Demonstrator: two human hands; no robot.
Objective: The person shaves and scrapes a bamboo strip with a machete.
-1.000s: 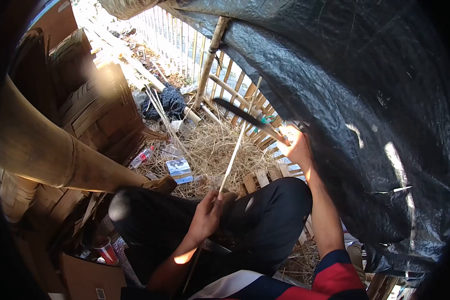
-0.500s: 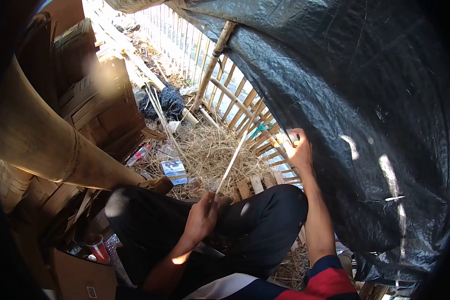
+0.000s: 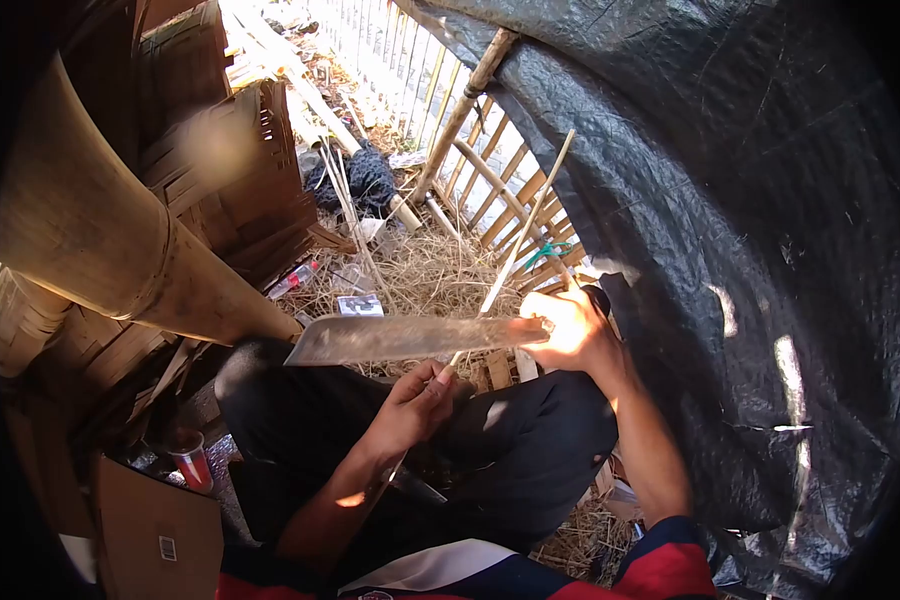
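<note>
My right hand [image 3: 578, 332], in bright sun, grips the handle end of a machete [image 3: 400, 341]. Its wide blade points left and lies across the view, above my knees. Closed fingers of my left hand [image 3: 415, 405] pinch a long, thin bamboo strip [image 3: 518, 248] just below the blade. The strip slants up and away to the right, and its lower end comes out under my left wrist. Blade and strip cross in view; whether they touch I cannot tell. Between my legs lies a flat metallic piece [image 3: 417, 487], partly hidden.
A thick bamboo pole [image 3: 80, 230] and woven bamboo panels [image 3: 245, 175] stand at the left. Dry shavings [image 3: 435, 270] cover the ground ahead, before a slatted fence [image 3: 500, 185]. Black tarp [image 3: 710, 230] hangs at the right. Near my left are a cup [image 3: 192, 463] and a cardboard box [image 3: 155, 525].
My right hand, formerly by the tarp and fence with no blade visible, has come inward with the machete. The bamboo strip has shifted up and right, reaching farther past my left hand.
</note>
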